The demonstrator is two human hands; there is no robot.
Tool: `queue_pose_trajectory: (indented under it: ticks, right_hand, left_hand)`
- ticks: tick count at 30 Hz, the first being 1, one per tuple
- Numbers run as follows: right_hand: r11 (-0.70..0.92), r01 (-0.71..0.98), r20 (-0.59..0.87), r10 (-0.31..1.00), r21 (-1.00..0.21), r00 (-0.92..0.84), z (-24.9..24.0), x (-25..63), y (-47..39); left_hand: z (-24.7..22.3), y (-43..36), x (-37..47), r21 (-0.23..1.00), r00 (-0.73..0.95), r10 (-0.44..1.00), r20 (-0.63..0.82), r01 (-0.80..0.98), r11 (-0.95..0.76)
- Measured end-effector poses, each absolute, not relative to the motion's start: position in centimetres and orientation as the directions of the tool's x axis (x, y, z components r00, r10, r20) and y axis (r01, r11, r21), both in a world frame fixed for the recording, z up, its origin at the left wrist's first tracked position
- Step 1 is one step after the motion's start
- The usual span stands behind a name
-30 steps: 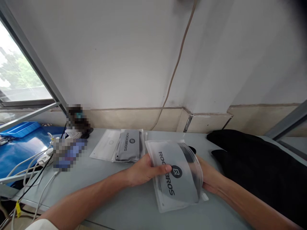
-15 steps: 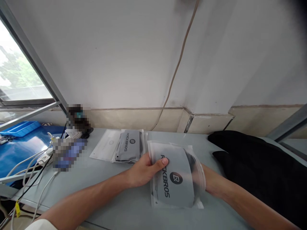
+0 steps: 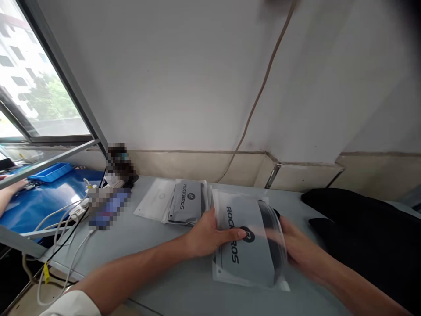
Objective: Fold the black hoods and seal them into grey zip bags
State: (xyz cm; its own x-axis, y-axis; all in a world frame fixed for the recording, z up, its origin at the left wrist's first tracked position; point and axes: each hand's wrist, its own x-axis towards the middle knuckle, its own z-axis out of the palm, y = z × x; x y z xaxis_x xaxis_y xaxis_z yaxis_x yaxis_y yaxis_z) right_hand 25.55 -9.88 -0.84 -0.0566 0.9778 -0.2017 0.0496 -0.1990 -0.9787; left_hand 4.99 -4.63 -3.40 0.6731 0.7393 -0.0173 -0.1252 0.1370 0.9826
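A frosted plastic bag [image 3: 243, 272] printed ROCKBROS, with a grey panel and dark fabric inside, is held over the table. My left hand [image 3: 205, 235] is closed on its left side, thumb across the printed front and fingers hidden beneath. At the bag's right end is my right hand [image 3: 292, 241], its fingers blurred and partly covered by the plastic at the opening. Whether they grip the dark fabric or the bag's edge is not clear. Behind the left hand lies a small stack of similar filled bags [image 3: 187, 202], beside a flat, pale frosted bag [image 3: 156, 199].
Black fabric [image 3: 362, 237] is heaped at the right of the grey table [image 3: 171, 281]. White cables and a power strip [image 3: 77, 210] lie at the left, near a blurred-out item. Beyond the frame, another person's hand [image 3: 16, 184] is near a blue tray [image 3: 52, 172].
My right hand has drawn back toward the bag's right end; earlier it reached further inside. My left thumb lies further across the print. The view has swung slightly left.
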Motion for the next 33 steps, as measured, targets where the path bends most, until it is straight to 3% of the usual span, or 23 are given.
queue_pose_trajectory:
  ticks: [4,10,17,24,33]
  right_hand:
    - [-0.219,-0.004,-0.218,0.972,-0.976,-0.09,-1.2,25.7,-9.2]
    - [-0.093,-0.024,-0.095,0.992,-0.995,0.081,-1.2,25.7,-8.7]
    - [0.001,-0.112,0.0,1.0,-0.994,0.013,-0.8,25.3,-9.0]
    - [0.131,0.128,0.152,0.973,-0.983,0.172,-2.3,25.9,-8.7]
    - [0.013,0.03,0.014,0.999,-0.999,0.04,-3.0,26.6,-8.4]
  left_hand:
    - [-3.9,-4.2,4.9,0.982,0.563,0.826,-0.037,-0.134,0.135]
    - [-3.8,-4.0,4.9,0.967,0.436,0.9,-0.029,-0.216,0.136]
    - [-3.7,-4.0,4.8,0.937,0.448,0.894,-0.004,-0.31,0.16]
    - [-2.8,-4.2,4.7,0.946,0.315,0.949,0.002,-0.307,0.1]
    - [-2.8,-4.2,4.5,0.959,0.332,0.942,0.048,-0.28,0.05]
